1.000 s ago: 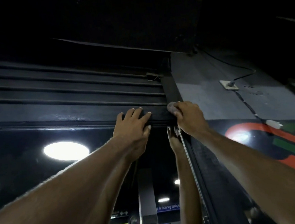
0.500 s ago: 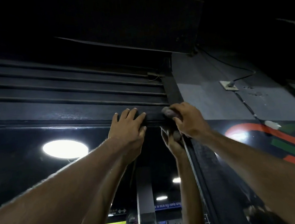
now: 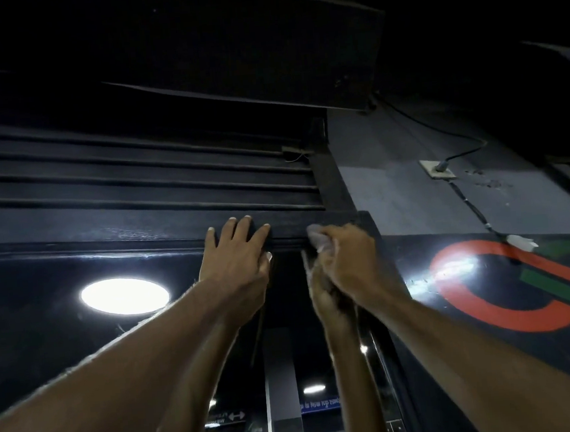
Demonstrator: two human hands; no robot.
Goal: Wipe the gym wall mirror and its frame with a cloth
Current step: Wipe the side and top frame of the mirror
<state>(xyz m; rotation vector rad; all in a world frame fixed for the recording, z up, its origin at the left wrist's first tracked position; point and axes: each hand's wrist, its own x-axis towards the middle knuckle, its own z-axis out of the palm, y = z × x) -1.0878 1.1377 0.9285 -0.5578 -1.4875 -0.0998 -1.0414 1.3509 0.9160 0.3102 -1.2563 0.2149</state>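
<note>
The wall mirror [image 3: 81, 334] fills the lower left, dark, reflecting a round ceiling lamp and my raised arms. Its black frame [image 3: 142, 239] runs along the top and meets a vertical frame post at the right corner. My left hand [image 3: 237, 257] rests flat against the top frame, fingers straight and spread. My right hand [image 3: 348, 262] grips a small pale cloth [image 3: 317, 237] and presses it on the top frame near the corner. Most of the cloth is hidden inside the fist.
Black horizontal slats [image 3: 136, 166] lie above the frame. A grey wall [image 3: 429, 197] at the right carries a white socket [image 3: 437, 169] with a dangling cable, above a red and green painted logo [image 3: 509, 314]. A dark ceiling panel [image 3: 246, 48] hangs overhead.
My right hand with the cloth has slid left along the top frame from the corner and lower. My left hand has shifted slightly left on the frame.
</note>
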